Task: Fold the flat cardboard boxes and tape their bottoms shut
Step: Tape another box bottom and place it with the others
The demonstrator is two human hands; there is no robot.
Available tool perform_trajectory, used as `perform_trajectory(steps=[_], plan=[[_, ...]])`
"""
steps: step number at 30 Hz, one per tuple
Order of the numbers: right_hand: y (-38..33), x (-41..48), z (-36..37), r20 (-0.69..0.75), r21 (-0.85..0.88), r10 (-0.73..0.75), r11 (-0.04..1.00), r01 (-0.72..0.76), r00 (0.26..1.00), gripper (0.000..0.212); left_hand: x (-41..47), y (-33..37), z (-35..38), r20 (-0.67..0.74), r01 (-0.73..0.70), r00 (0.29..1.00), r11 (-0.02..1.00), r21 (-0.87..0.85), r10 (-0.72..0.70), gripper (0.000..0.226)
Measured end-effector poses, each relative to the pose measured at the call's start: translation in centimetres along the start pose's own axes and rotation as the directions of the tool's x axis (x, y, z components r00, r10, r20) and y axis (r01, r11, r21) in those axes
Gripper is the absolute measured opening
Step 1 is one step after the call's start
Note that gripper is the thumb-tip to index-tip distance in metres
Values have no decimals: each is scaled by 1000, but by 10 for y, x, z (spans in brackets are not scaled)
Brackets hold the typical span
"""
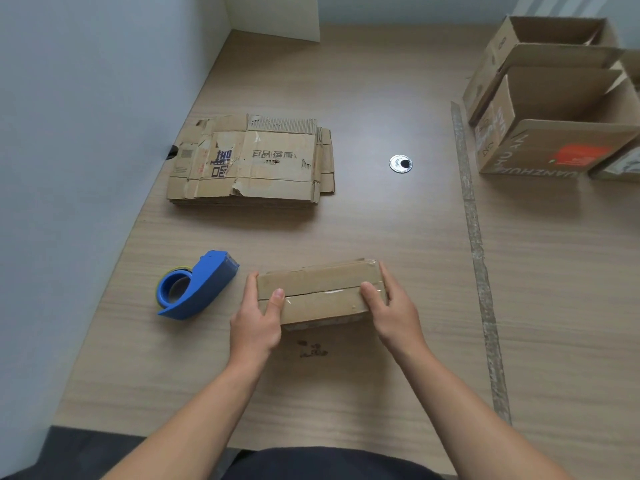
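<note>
Bottom-up small box point(322, 292) near front of surface point(329, 393): left grip point(258, 317) & right grip point(388, 303) clasp its ends, thumbs on taped seam, prob. pressing tape flat. Blue tape dispenser point(194, 285) parked just left, w/in reach.

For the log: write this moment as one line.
box: bottom up, seam taped; left hand, right hand: grip its ends; tape dispenser: idle; flat boxes: stacked

- Blue dispenser point(199, 285), yellow roll edge.
- Plain brown box point(318, 292), clear glossy tape.
- Brown stack point(252, 161), navy and black print.
- Brown open boxes point(526, 147), white lettering, red label.
- Pale wood-grain table point(381, 230).
- Silver grommet point(400, 163), black centre.
</note>
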State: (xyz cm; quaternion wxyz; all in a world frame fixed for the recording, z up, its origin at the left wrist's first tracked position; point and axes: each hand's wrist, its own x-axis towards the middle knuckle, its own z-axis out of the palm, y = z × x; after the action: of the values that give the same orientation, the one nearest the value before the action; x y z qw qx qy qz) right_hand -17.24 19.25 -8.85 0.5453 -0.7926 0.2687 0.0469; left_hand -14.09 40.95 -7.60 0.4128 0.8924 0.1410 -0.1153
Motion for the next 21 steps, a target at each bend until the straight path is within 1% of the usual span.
perform_trajectory(steps=[2,5,7,9,10,11,13,14,16,18,21], plan=[[-2,5,1,1,-44,-34,998,34,999,56,-1,1,-1,24,13,1000,996,-86,-11,69],[-4,6,4,-47,50,1,999,1,999,49,-2,-9,-4,111,62,993,958,-278,-32,74],[-6,6,5,-65,84,25,996,-20,998,47,0,-17,-7,152,106,987,935,-339,-57,70],[-10,5,2,-73,25,31,999,-29,997,47,3,-17,-9,162,128,984,925,-359,-74,64],[-13,6,1,-71,-32,29,999,-31,997,49,3,-14,-10,153,128,985,928,-350,-78,62],[-14,6,-1,-60,-100,35,994,-41,998,55,4,-11,-9,139,117,987,939,-322,-75,60],[-17,7,-1,-23,-227,78,971,-81,997,73,5,-3,-7,123,82,991,967,-242,-53,59],[-18,8,0,-20,-252,85,964,-87,996,76,5,0,-6,114,69,992,974,-217,-45,60],[-18,12,1,-50,-228,48,972,-58,998,66,4,2,-6,91,58,995,979,-196,-41,62],[-15,15,-2,-86,-146,9,989,-22,996,50,3,2,-7,78,65,996,974,-216,-49,63],[-14,16,-10,-66,32,32,999,-30,997,31,2,-2,-11,93,66,995,937,-342,-36,56]])
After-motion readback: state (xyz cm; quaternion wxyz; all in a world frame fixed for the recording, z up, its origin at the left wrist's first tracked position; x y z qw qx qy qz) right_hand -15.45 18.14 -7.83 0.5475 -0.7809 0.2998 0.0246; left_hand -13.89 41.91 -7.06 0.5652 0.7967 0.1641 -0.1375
